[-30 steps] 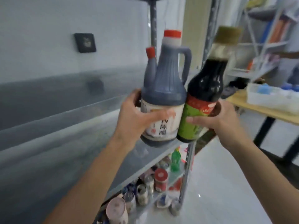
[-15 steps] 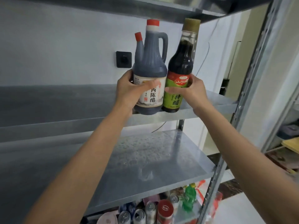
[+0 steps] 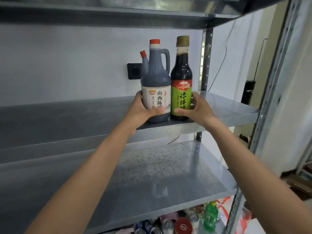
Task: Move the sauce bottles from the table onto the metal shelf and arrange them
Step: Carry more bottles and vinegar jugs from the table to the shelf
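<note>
My left hand (image 3: 143,111) has its grip wrapped round a handled vinegar jug (image 3: 155,76) of dark liquid, and my right hand's (image 3: 198,110) grip holds a green-labelled sauce bottle (image 3: 181,97). Both stand upright and touching on the metal shelf (image 3: 228,112), before a white wall (image 3: 67,65). Cans (image 3: 181,226) sit lower down.

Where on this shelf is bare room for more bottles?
Bare grey metal shelf board stretches left of the handled dark jug; a narrower strip lies right of the green-labelled glass bottle. The lower board is bare too; drink cans crowd the bottom tier.
</note>
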A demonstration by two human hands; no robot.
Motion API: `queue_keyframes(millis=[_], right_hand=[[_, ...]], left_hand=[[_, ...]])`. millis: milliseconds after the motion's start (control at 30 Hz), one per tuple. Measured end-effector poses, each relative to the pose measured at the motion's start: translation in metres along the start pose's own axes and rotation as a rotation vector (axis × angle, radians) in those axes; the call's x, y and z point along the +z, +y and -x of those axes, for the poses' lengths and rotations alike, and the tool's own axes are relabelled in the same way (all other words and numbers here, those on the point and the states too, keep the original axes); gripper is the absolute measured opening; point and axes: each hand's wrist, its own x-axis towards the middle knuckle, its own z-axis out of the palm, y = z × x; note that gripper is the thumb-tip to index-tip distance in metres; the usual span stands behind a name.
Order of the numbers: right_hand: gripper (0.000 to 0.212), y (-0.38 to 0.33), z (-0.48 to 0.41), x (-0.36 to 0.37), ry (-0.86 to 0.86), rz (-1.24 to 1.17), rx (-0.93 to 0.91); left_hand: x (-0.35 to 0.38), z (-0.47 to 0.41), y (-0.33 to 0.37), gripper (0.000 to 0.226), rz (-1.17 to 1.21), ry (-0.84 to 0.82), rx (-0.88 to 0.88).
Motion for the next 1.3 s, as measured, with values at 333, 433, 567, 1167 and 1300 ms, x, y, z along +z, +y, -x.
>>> queue_keyframes(millis=[333,433,567,1167,1300], right_hand=[[0.081,0.004,0.009,0.0,-0.036,0.118,0.039],[0.081,0.005,0.008,-0.001,-0.044,0.122,0.034],[0.08,0.01,0.006,0.001,-0.032,0.126,0.021],[0.083,0.05,0.107,0.033,0.369,0.509,-0.089],[0.08,0.09,0.208,0.061,0.424,0.679,0.143]], left_hand=[[0.003,0.004,-0.011,0.082,-0.123,-0.048,0.014],[0.003,0.004,-0.012,0.08,-0.095,-0.037,0.018],[0.003,0.003,-0.015,0.077,-0.085,-0.033,0.027],[0.002,0.086,-0.074,0.066,-1.039,0.179,0.621],[0.01,0.13,-0.123,0.059,-0.862,-0.096,0.86]])
